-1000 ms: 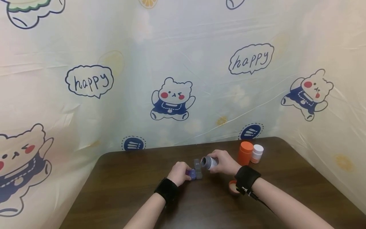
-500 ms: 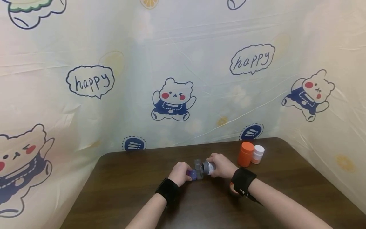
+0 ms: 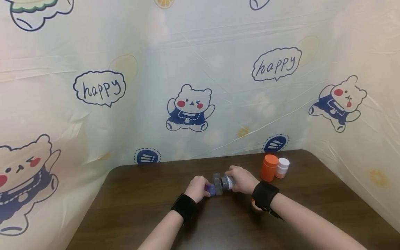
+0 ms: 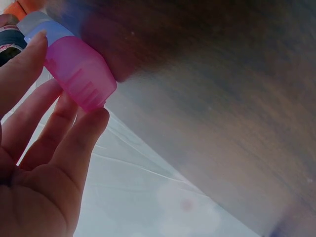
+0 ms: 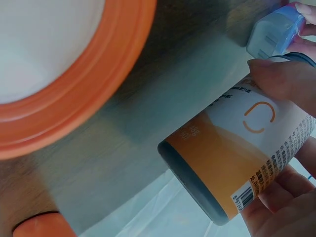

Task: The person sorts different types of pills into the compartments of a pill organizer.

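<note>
Shifted since the head view of a second ago: my right grip (image 3: pixel 245 180) and the bottle (image 5: pixel 237 148) it holds, both now farther left, so that the bottle's dark mouth (image 3: pixel 224 183) lies at the grey end of the box (image 3: pixel 217 188). My left grip (image 3: pixel 196 189) and the box keep their places.

Left grip: thumb and fingers pinch the box by its pink end (image 4: pixel 84 74); blue and grey sections follow toward the bottle. At the grey end a lid (image 3: pixel 217 177) is raised on the side away from me. Right grip: thumb and fingers are curled around the bottle, near its mouth. The bottle is tipped well over, mouth toward the box, its white and orange label and barcode facing the right wrist camera. Whether its rim touches the box I cannot tell.

An orange cap (image 5: pixel 126 74), white inside, lies upturned on the tabletop (image 3: pixel 140 205), partly hidden in the head view by my right wristband (image 3: pixel 265 194). Farther back on the right, an orange jar (image 3: pixel 269 169) and a smaller white jar (image 3: pixel 282 168) stand upright, side by side. A printed curtain (image 3: pixel 150 118) rises behind the tabletop.
</note>
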The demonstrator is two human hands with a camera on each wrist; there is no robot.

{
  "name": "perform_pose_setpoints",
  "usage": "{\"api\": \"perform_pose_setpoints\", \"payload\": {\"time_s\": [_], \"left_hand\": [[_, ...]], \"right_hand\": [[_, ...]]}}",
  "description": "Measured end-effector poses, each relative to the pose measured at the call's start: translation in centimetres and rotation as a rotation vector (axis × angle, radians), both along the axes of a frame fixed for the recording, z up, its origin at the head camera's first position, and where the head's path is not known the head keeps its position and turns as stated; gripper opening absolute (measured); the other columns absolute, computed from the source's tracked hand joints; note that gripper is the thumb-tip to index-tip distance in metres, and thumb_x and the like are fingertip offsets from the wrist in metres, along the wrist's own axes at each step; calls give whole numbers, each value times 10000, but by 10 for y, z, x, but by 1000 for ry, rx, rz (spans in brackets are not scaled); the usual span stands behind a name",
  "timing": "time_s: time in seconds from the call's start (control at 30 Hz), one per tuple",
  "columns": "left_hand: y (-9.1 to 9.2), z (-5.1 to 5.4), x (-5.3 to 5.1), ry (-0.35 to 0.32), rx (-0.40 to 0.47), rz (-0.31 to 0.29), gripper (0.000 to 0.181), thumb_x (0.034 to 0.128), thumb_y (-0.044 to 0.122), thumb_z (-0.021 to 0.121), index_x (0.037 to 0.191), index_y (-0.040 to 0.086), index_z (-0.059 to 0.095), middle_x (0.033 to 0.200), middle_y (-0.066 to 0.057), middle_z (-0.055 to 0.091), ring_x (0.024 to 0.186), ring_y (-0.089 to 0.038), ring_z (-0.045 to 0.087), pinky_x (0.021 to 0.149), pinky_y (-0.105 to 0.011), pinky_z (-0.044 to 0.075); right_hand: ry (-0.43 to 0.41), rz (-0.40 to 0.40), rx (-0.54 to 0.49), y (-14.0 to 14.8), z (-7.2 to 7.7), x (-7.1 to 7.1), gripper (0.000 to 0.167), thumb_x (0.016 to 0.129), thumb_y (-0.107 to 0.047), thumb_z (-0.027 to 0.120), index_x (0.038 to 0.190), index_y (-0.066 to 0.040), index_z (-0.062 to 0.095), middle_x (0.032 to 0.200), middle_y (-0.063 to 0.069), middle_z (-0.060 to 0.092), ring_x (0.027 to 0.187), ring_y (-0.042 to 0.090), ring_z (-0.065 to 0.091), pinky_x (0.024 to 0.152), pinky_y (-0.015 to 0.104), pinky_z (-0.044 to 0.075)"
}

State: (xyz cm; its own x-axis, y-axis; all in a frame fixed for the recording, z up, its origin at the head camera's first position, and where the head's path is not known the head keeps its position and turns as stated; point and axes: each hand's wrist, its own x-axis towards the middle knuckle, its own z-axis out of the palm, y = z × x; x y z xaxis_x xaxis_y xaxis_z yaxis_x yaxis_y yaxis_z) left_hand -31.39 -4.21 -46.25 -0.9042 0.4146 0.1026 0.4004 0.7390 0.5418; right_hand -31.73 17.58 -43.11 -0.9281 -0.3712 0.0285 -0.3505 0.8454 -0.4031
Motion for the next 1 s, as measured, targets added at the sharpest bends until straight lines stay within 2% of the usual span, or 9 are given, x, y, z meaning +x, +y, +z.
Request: {"api": "perform_pose_setpoints", "payload": {"time_s": [0.13,0.33,0.63,0.8,1.0], "left_hand": [[1,1,1,-18,3,5,242,778,35,842,1005,-12,776,962,-137,753,834,-212,668,801,-380,594],[0,1,1,9,2,-9,233,761,31,855,977,-14,779,934,-130,755,809,-200,673,762,-349,592],[-1,1,-2,-14,32,-7,224,762,21,851,971,-17,780,939,-137,751,806,-203,663,770,-383,601],[-1,2,-2,-3,20,-3,222,757,25,856,964,-12,784,937,-131,752,804,-198,653,780,-383,597],[0,1,-2,-26,20,1,224,770,22,846,982,-13,781,946,-135,751,809,-197,650,787,-393,593]], "right_hand": [[16,9,19,-1,-1,0,420,701,-33,892,1092,-110,758,962,-2,637,843,167,570,856,429,571],[71,33,62,-3,-1,1,383,691,-11,893,1039,-110,769,902,-5,620,810,165,550,832,407,561],[112,43,109,-6,-1,-4,394,685,-20,904,1040,-130,774,883,-17,603,802,143,533,815,364,553],[135,60,130,-9,0,-6,413,667,-41,925,1041,-140,781,867,-22,588,798,142,524,806,346,543],[163,75,147,-9,-4,-6,417,667,-41,923,1050,-135,785,860,-21,589,793,138,524,799,334,543]]}}
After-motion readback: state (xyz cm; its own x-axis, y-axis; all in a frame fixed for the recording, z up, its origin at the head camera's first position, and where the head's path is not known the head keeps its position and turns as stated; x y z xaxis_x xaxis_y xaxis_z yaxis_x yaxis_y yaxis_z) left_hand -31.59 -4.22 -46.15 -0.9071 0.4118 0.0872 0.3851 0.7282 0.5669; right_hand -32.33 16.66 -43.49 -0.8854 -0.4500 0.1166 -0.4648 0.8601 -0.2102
